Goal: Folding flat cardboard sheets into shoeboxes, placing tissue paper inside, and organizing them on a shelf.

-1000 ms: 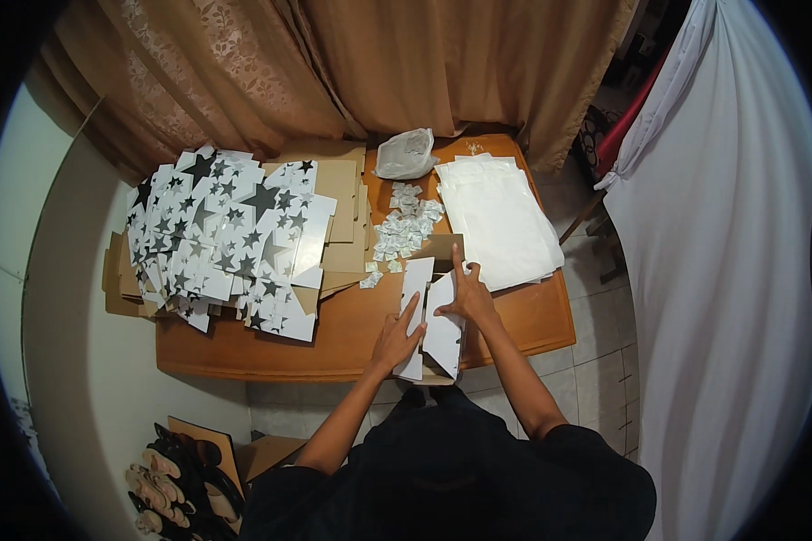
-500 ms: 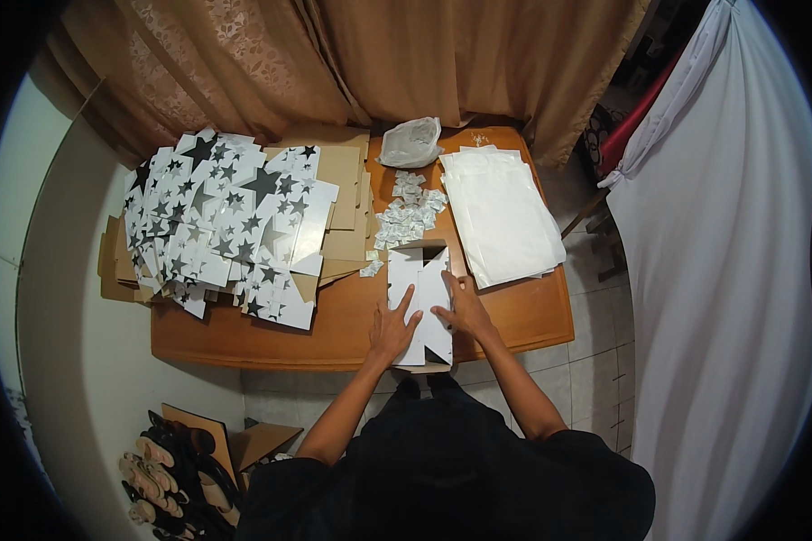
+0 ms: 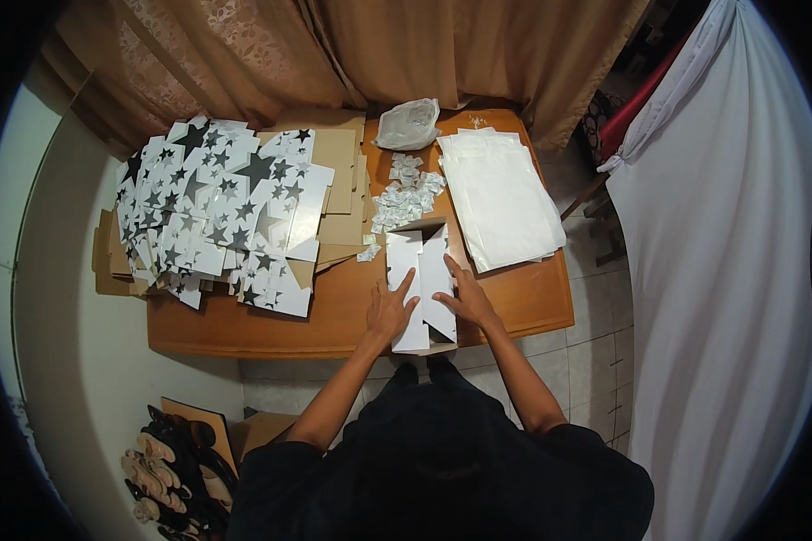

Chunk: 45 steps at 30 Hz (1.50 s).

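Observation:
A white cardboard box (image 3: 406,252) stands at the table's front edge, its two long top flaps folded inward with a narrow gap between them. Brown end flaps stick up at its far and near ends. My left hand (image 3: 391,311) lies on the left flap, fingers spread. On the right flap and along the box's right side rests my right hand (image 3: 467,298), its fingers also apart. Just beyond the box is a loose heap of small whitish packets (image 3: 406,203); a few lie by its far left corner.
Flattened white cartons with black and grey stars (image 3: 216,207) pile up on the left, beside brown cardboard sheets (image 3: 343,180). A stack of white sheets (image 3: 501,203) lies right. At the back sits a clear plastic bag (image 3: 408,124). Shoes (image 3: 158,473) stand on the floor, lower left.
The view has shifted slightly, so the table sits higher in the picture. The gap between the top flaps looks a little different; both hands stay on the box.

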### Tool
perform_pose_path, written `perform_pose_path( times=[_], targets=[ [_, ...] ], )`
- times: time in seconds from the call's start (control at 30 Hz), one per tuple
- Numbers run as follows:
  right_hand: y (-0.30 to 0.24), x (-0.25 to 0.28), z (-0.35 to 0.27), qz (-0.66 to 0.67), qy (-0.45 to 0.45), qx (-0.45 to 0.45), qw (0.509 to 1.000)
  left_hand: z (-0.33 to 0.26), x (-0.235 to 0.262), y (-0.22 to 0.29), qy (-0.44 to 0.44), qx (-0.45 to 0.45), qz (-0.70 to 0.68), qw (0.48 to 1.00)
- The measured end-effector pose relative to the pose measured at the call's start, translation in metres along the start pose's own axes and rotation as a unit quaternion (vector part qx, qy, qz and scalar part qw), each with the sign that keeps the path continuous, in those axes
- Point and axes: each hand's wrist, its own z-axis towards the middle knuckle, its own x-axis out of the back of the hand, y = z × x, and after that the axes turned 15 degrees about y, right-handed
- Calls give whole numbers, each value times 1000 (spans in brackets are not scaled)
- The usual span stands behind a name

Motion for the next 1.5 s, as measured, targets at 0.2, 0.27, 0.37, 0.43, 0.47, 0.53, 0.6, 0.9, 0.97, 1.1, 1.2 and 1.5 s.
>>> perform_pose_path(
  times=[0.2, 0.27, 0.37, 0.43, 0.47, 0.53, 0.6, 0.9, 0.97, 1.1, 1.2, 1.5],
  targets=[
    [-34, 6, -10, -167, -15, 3, 986, 0, -13, -23, 83, -113, 3, 990],
    [-54, 19, -14, -158, 10, 84, 984, 0, -9, -20, 85, -114, 26, 989],
    [-91, 36, -20, -68, -159, 104, 979, 0, -7, -23, 80, -141, 25, 986],
    [-101, 30, -31, -63, -248, 163, 953, 3, -12, -24, 75, -168, 0, 983],
    [-99, 26, -35, -65, -247, 160, 953, 5, -14, -24, 70, -185, -19, 980],
    [-95, 18, -37, -105, -280, 127, 946, 7, -21, -29, 65, -203, -38, 976],
    [-89, 18, -41, -142, -227, 134, 954, 8, -22, -31, 44, -232, -78, 969],
    [-64, 22, -51, -211, -33, 91, 973, 7, -19, -22, 14, -265, -103, 959],
    [-61, 20, -53, -184, -41, 63, 980, 6, -20, -22, -6, -275, -89, 957],
    [-56, 14, -55, -173, 9, 44, 984, 6, -18, -18, -49, -263, -91, 959],
    [-51, 10, -56, -151, 16, 9, 988, 8, -16, -17, -49, -271, -83, 958],
    [-45, 4, -60, -132, 13, -61, 989, 6, -9, -17, -68, -268, -109, 955]
  ],
)
